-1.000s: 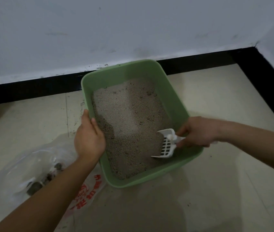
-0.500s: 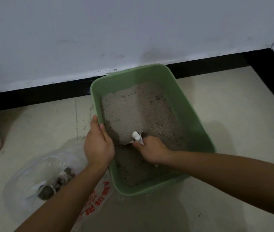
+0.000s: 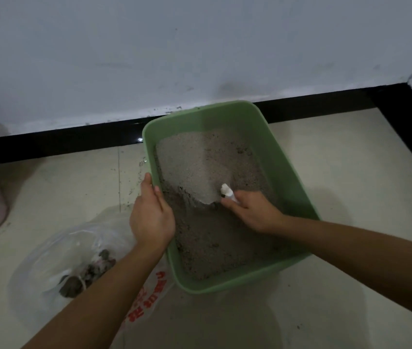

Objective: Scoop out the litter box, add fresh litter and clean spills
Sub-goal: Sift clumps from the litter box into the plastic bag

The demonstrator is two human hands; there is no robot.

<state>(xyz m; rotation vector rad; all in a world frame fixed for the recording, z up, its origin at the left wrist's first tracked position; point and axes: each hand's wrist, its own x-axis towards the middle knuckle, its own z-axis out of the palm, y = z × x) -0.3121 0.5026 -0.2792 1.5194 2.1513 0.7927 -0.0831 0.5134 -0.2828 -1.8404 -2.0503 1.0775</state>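
Head view.

Step in hand: scooping, judged from the grip and tool position. Fresh litter and spill cleaning are not yet begun.

Hands: the left hand [image 3: 150,217] grips the left rim of the box [image 3: 280,157], thumb on the inner side, steadying it. The right hand [image 3: 252,212] is closed round the handle of the white scoop [image 3: 227,191]. Only the handle end shows above the fingers. The scoop head is hidden, either under the litter [image 3: 199,157] or behind the hand; cannot tell which.

Box: green, rectangular, on the floor [image 3: 350,172], far end just beside the black skirting. The litter is uneven. There is a pale, smooth bank in the far half and darker, rougher, lower material in the near half. A sharp edge between the two runs just beside the scoop.

Bag [image 3: 48,255]: clear plastic with red print, lying on the floor at the near left of the box, partly under the left forearm. It holds a small heap of dark clumps [image 3: 86,273].

Spills: loose grains [image 3: 134,177] dot the floor left of the box, along the tile joint.

Next move, as I judge it: lift the scoop level and let loose litter sift through. Any clump then goes left to the bag, over the rim and the left wrist. Risk: grains shed on that crossing would add to the spill.
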